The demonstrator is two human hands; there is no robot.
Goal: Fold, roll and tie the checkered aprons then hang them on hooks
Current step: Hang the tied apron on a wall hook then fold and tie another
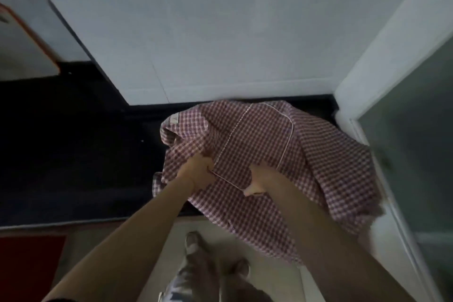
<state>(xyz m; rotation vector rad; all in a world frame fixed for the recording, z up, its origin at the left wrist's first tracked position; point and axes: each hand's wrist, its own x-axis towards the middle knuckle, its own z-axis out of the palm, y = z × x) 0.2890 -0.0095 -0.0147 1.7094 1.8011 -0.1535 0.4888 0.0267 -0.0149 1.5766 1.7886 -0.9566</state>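
Here, both hands hold a red checkered apron spread over a dark counter; the left hand bunches cloth in curled fingers, the right hand pinches its edge, probably to straighten it for folding.

Left hand, right hand clenched.

A dark worktop carries the rumpled checkered apron, spread beyond and under the hands.
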